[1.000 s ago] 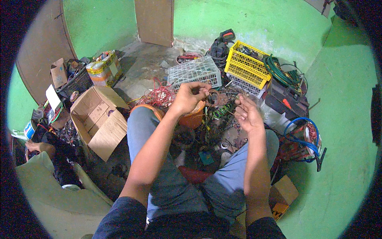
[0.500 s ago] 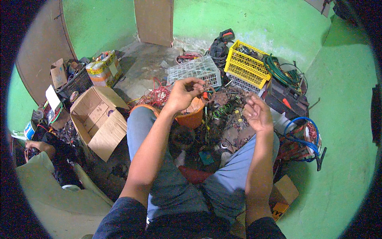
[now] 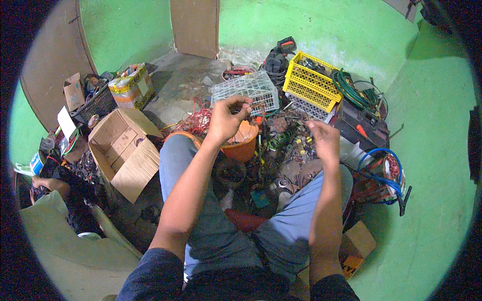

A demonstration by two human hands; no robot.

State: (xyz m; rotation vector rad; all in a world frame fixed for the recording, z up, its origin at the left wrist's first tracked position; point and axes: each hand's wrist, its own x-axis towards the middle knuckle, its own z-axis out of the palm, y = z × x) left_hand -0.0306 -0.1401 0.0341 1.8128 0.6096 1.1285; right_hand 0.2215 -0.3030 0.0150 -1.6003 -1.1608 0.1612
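My left hand [image 3: 228,119] is closed in a pinch, held up above an orange bucket [image 3: 240,145]. A thin wire [image 3: 260,106] shows at its fingertips. My right hand [image 3: 325,141] is raised over the scrap heap, thumb and fingertips pinched on what looks like the other end of the wire. Against the clutter, the wire's middle is hard to follow. Beneath both hands lies a dark heap of small electrical scrap [image 3: 281,150], with green and yellow bits in it. A tangle of red wires [image 3: 198,120] is left of the bucket.
An open cardboard box [image 3: 120,148] stands at left, beyond it a taped parcel [image 3: 131,88]. A white crate [image 3: 246,90] and yellow crate [image 3: 311,83] are ahead, green hose [image 3: 349,88] beside them. Blue cable [image 3: 386,175] lies right. Another person's hand [image 3: 50,184] shows far left.
My right hand has tilted inward, its fingers now reaching toward the left hand. My left hand has turned slightly and its fingers have closed more tightly. The other person's hand has shifted a little.
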